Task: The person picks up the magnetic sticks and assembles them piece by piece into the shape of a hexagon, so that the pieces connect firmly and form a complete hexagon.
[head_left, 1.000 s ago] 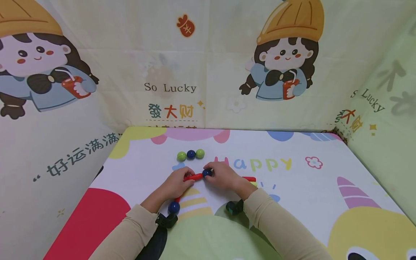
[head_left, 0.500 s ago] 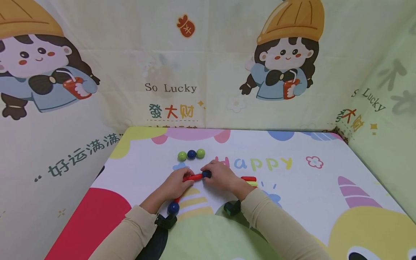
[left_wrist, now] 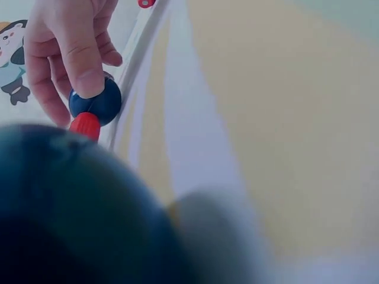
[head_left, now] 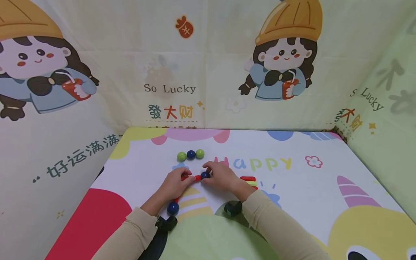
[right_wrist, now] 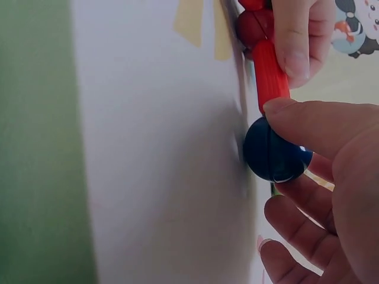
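Observation:
My left hand (head_left: 175, 182) pinches a short red stick (head_left: 198, 178) close to a red ball (right_wrist: 254, 28), shown in the right wrist view. The stick's other end meets a dark blue ball (head_left: 205, 175), which my right hand (head_left: 223, 177) holds between thumb and fingers; the right thumb (right_wrist: 308, 121) lies where stick and ball meet. Beside my left wrist, a second blue ball (head_left: 173, 208) sits at the end of another red stick (head_left: 176, 200). That ball looms large in the left wrist view and hides the left hand there.
Behind the hands, two green balls flank a blue ball (head_left: 191, 154) in a row. Red and yellow-green sticks (head_left: 248, 181) lie right of my right wrist. A printed cloth covers the table (head_left: 292, 191), and a printed curtain (head_left: 221, 72) stands behind it.
The blue ball in my right hand has shifted slightly left and nearer. My left fingers now cover more of the red stick. The row of balls and loose sticks stay put.

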Tool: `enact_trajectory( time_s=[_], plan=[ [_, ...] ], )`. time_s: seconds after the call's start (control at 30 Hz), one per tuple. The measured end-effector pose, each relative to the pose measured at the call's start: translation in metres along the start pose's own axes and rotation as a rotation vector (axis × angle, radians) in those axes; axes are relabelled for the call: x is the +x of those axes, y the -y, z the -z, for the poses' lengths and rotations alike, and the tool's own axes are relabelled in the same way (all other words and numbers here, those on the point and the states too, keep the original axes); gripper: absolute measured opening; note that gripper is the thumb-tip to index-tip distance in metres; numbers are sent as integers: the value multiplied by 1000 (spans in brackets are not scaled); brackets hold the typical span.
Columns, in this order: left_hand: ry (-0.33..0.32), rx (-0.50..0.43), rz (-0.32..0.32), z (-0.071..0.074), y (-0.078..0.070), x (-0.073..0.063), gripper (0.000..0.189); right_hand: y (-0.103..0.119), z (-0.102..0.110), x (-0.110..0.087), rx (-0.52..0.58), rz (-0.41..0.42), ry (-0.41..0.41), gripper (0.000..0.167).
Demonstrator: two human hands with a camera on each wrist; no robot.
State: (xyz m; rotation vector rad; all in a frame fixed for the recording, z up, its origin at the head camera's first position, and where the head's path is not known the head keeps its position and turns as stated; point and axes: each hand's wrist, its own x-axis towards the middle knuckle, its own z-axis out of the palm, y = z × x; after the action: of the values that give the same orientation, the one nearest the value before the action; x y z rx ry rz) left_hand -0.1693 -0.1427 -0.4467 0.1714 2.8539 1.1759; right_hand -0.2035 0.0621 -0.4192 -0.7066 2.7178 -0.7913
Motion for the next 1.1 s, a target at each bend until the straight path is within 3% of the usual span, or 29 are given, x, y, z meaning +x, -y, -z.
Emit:
enact_trajectory(
  time_s=[0.2, 0.5, 0.63, 0.87, 1.1],
  plan=[
    [-10, 21, -26, 2, -2, -4, 26, -2, 3, -3, 12, -10, 2, 52],
    [138, 128, -32, 21, -7, -1, 25, -22, 30, -16, 7, 7, -56, 44],
    [195, 146, -30, 26, -13, 3, 28, -32, 44, -26, 0, -39, -59, 46],
    [241, 135, -4, 24, -22, 7, 32, -53, 63, -46, -27, -65, -33, 47],
    [251, 177, -40, 23, -21, 11, 29, -71, 71, -58, -35, -110, -12, 39]
  ],
)
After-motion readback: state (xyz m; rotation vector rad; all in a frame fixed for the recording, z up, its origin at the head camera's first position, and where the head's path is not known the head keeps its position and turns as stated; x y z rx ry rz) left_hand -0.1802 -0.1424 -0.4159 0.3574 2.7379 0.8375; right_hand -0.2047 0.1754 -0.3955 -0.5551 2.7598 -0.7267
